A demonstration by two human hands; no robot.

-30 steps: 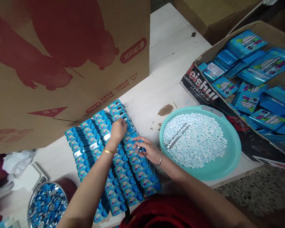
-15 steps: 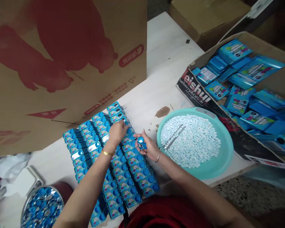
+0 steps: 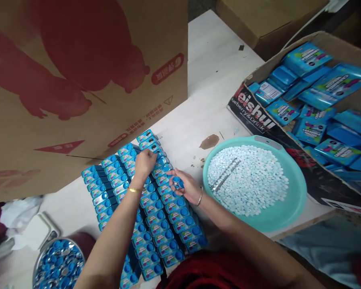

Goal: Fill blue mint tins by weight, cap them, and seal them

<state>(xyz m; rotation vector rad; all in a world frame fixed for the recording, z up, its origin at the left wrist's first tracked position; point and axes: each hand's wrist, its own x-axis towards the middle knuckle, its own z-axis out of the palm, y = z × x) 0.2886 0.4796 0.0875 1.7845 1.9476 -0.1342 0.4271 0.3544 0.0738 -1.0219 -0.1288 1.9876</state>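
Note:
Several rows of small blue printed tins [image 3: 155,217] stand upright, packed close together, in front of me. Most tops carry a round blue cap; the far tins [image 3: 145,135] of the right-hand row show dark round holes instead. My left hand [image 3: 146,162] is closed over that row, just nearer than the dark holes, its fingertips down at a tin top; what they pinch is hidden. Beside the row, my right hand [image 3: 186,186] is palm up with curled fingers around a few small blue caps [image 3: 177,182] with silvery rims.
A round metal container of blue caps [image 3: 58,263] stands at lower left. To the right is a turquoise basin [image 3: 297,200] of pale pellets with a silvery strip on top. An open carton [image 3: 246,108] holds blue packs; a tall cardboard box [image 3: 108,104] stands behind the tins.
My left hand has moved slightly toward me and left, lower over the tin tops. The caps in my right hand have shifted in the fingers. The whole view has shifted slightly.

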